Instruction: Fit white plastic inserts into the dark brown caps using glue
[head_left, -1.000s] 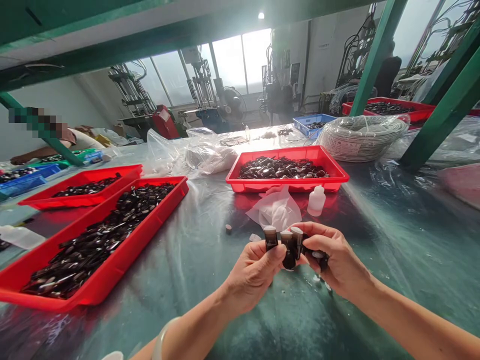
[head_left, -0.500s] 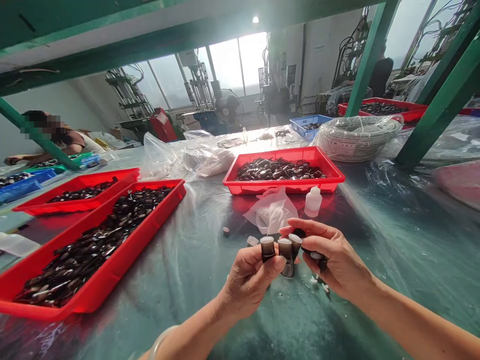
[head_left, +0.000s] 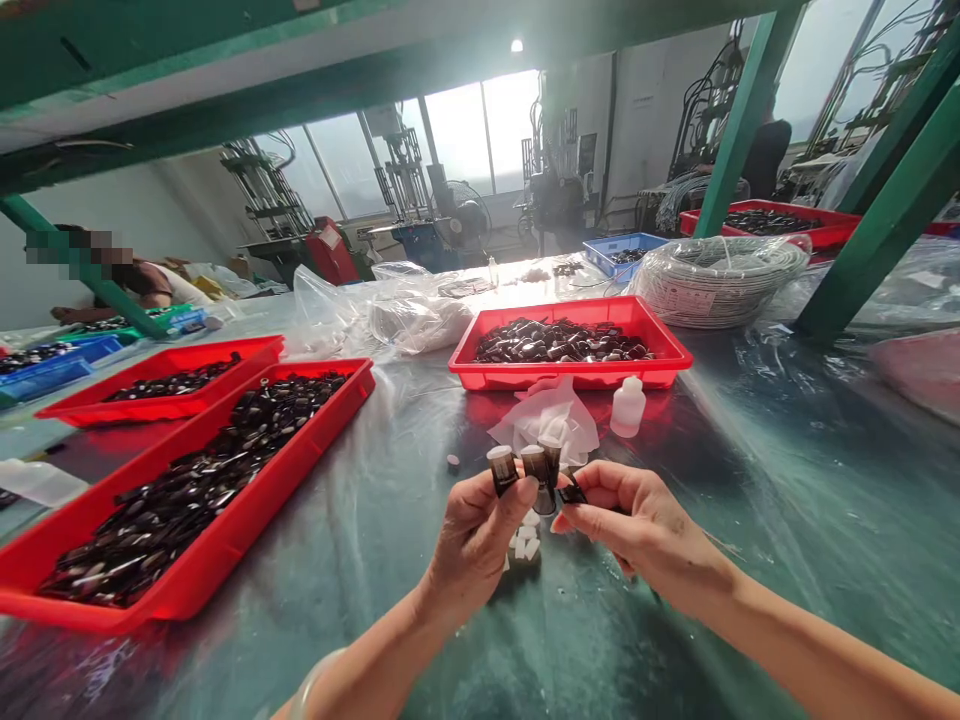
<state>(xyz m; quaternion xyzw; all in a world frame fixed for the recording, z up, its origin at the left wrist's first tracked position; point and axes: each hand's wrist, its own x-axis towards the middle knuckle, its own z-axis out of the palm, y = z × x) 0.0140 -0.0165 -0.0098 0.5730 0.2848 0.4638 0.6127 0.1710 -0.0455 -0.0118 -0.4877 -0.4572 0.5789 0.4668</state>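
Several dark, see-through pieces with white tops [head_left: 535, 466] are pinched between the thumb and fingers of my left hand [head_left: 476, 530]. Close beside them, my right hand [head_left: 634, 515] grips a small black piece [head_left: 572, 490] between thumb and fingertips. Small white blocks [head_left: 527, 542] lie on the table just under the hands. Behind the held pieces is a crumpled white plastic bag [head_left: 551, 420] with white bits in it. A small white bottle [head_left: 628, 407] stands to its right.
A red tray [head_left: 570, 376] of dark pieces sits beyond the bag. Two more red trays, one long [head_left: 187, 580], are at the left. Wrapped cable coil [head_left: 720, 285] lies at the right, near green posts [head_left: 885, 210]. Another person [head_left: 142, 285] is at the far left.
My left hand has moved a little left and up with its pieces. My right hand has come down and left, its fingers now closer together on one black piece. The white blocks are more exposed.
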